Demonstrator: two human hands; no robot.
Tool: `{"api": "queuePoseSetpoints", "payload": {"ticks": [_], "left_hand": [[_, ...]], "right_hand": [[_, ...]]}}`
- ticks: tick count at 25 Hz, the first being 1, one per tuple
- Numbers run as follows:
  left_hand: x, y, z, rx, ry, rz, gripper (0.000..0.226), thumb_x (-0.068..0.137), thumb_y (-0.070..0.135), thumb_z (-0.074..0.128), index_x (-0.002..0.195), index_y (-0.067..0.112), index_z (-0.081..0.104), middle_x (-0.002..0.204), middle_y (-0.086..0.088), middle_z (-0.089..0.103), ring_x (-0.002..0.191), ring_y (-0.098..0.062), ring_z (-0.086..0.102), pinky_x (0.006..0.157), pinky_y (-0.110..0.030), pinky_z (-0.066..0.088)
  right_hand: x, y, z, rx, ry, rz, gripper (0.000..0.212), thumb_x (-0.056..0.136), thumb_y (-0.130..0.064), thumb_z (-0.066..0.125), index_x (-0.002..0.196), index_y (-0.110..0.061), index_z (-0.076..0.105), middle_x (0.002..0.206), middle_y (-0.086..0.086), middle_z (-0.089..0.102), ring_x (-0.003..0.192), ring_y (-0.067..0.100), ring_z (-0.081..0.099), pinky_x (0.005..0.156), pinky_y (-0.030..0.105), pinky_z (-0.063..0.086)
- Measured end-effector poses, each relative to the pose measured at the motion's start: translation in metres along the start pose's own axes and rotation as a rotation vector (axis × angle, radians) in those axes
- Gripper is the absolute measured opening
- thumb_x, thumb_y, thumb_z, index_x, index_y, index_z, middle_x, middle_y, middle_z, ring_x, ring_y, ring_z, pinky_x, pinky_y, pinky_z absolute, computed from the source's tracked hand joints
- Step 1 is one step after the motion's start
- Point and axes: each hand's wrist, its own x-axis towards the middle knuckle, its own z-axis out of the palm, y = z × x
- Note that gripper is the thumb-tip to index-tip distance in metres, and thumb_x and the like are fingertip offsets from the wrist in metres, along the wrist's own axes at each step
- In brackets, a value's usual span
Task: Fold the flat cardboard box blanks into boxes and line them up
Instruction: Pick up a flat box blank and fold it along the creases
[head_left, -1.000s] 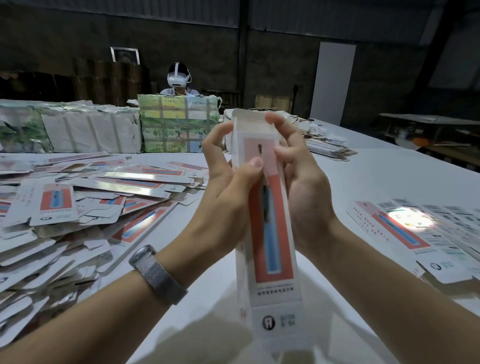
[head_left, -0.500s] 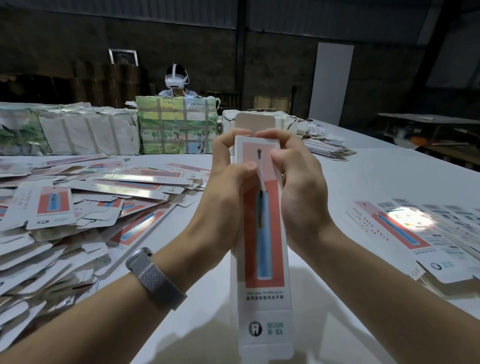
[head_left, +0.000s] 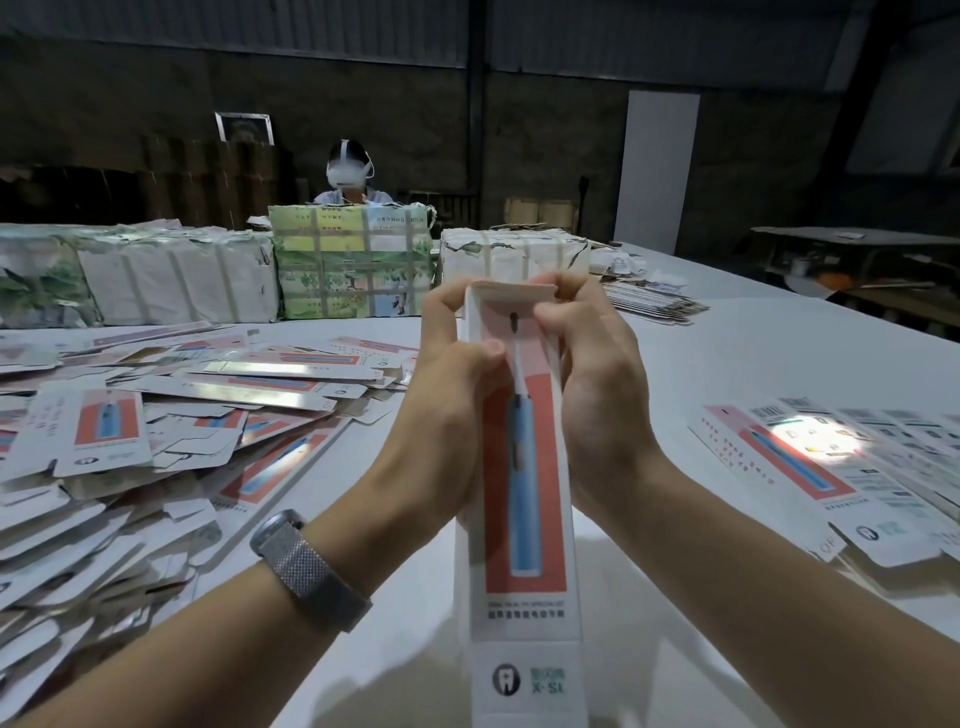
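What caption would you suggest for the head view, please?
Both hands, left and right, close the top flap of a toothbrush box above the white table.

The box (head_left: 524, 493) is smooth printed cardboard. The loose blanks (head_left: 249, 395) show a glossy sheen. The watch band (head_left: 311, 571) is woven metal mesh; the table (head_left: 753, 353) looks matt white.

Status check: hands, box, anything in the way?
Both hands, left and right, grip box upright, closing top flap. Nothing in the way.
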Motion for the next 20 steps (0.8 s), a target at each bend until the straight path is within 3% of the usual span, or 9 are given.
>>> {"api": "queuePoseSetpoints", "payload": {"ticks": [2, 6, 9, 12, 16, 20], "left_hand": [[0.002, 0.003, 0.001, 0.018, 0.005, -0.023, 0.029, 0.079, 0.018, 0.039, 0.107, 0.025, 0.046, 0.066, 0.005, 0.063, 0.057, -0.006, 0.063, 0.050, -0.020, 0.050], [0.015, 0.009, 0.001, 0.122, -0.050, -0.120, 0.037, 0.075, 0.020, 0.039, 0.111, 0.020, 0.045, 0.064, 0.004, 0.060, 0.053, -0.008, 0.057, 0.047, -0.021, 0.046], [0.022, 0.008, 0.003, 0.182, -0.106, -0.131, 0.047, 0.075, 0.022, 0.038, 0.122, 0.020, 0.045, 0.077, -0.003, 0.062, 0.061, -0.006, 0.059, 0.052, -0.019, 0.048], [0.020, 0.002, 0.005, 0.185, -0.077, -0.043, 0.041, 0.080, 0.023, 0.039, 0.120, 0.024, 0.044, 0.087, -0.004, 0.060, 0.066, -0.004, 0.062, 0.057, -0.018, 0.051], [0.013, -0.007, 0.000, 0.217, -0.087, 0.051, 0.041, 0.101, 0.024, 0.057, 0.132, 0.031, 0.031, 0.094, 0.003, 0.071, 0.087, -0.012, 0.073, 0.069, -0.021, 0.057], [0.009, -0.005, -0.011, 0.140, -0.177, 0.027, 0.047, 0.100, 0.022, 0.052, 0.137, 0.035, 0.026, 0.094, -0.003, 0.074, 0.086, -0.021, 0.074, 0.074, -0.027, 0.058]], "right_hand": [[0.001, -0.002, 0.001, -0.055, 0.047, 0.005, 0.011, 0.094, -0.025, 0.053, 0.085, -0.018, 0.054, 0.074, 0.004, 0.060, 0.066, 0.015, 0.059, 0.059, 0.026, 0.050], [0.008, -0.010, -0.001, -0.040, 0.129, 0.124, 0.012, 0.096, -0.018, 0.055, 0.085, -0.014, 0.055, 0.068, 0.003, 0.060, 0.062, 0.015, 0.057, 0.058, 0.030, 0.049], [0.010, -0.011, -0.004, -0.074, 0.151, 0.173, 0.016, 0.094, -0.016, 0.050, 0.086, -0.016, 0.064, 0.073, 0.006, 0.063, 0.065, 0.013, 0.059, 0.061, 0.031, 0.049], [0.009, -0.010, -0.005, -0.105, 0.135, 0.147, 0.031, 0.095, -0.016, 0.049, 0.078, -0.027, 0.073, 0.085, 0.009, 0.071, 0.070, 0.014, 0.065, 0.061, 0.028, 0.056], [0.007, -0.009, -0.006, -0.114, 0.104, 0.124, 0.028, 0.095, -0.014, 0.049, 0.090, -0.023, 0.075, 0.093, 0.006, 0.074, 0.087, 0.022, 0.072, 0.074, 0.037, 0.062], [0.010, -0.005, -0.007, -0.120, 0.080, 0.108, 0.033, 0.094, -0.008, 0.046, 0.088, -0.019, 0.076, 0.099, -0.001, 0.076, 0.098, 0.018, 0.071, 0.091, 0.041, 0.057]]}}
